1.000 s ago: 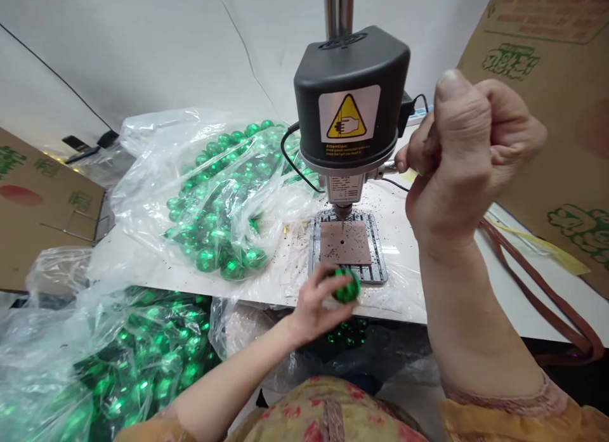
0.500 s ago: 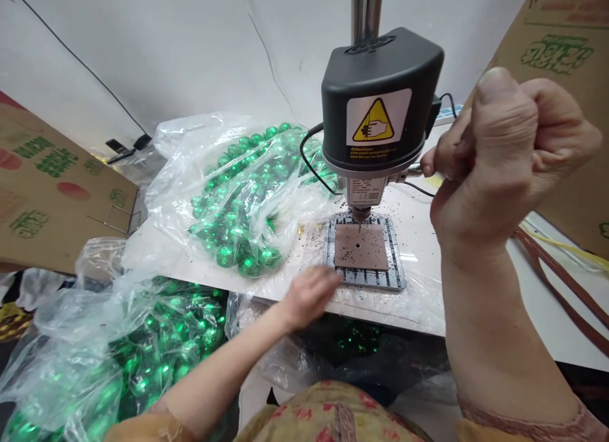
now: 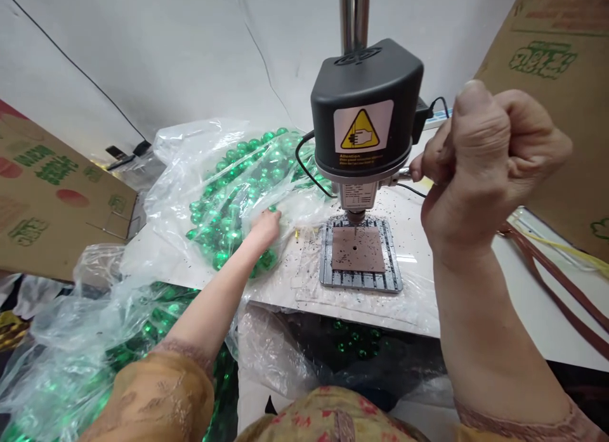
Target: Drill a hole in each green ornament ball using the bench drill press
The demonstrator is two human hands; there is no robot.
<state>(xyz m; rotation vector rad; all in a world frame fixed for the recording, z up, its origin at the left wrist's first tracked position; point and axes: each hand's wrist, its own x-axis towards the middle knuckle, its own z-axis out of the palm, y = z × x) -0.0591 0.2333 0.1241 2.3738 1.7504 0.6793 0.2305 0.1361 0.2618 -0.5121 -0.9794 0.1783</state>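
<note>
My right hand [image 3: 485,156] is raised in a fist, closed around the feed handle [image 3: 404,174] on the side of a small black drill press [image 3: 364,106]. Under its chuck [image 3: 356,216], a brown square board [image 3: 347,258] with a hole in it lies on the slotted metal base [image 3: 328,278], sprinkled with dark shavings. My left hand [image 3: 266,226] reaches into the open clear plastic bag [image 3: 176,150] of shiny green balls [image 3: 221,229]. Its fingers are closed, and a bit of green ball shows at the fingertips; the rest of that ball is hidden.
Another clear bag [image 3: 61,315] of green balls sits lower left, below the white table [image 3: 266,296]. More green balls [image 3: 356,344] lie under the table's front edge. Cardboard boxes [image 3: 52,195] stand at both sides. A brown strap [image 3: 547,277] lies at right.
My left hand has moved from beside the drill base leftward and away from me, to the green balls in the bag. My right hand stays on the handle; the view has shifted slightly.
</note>
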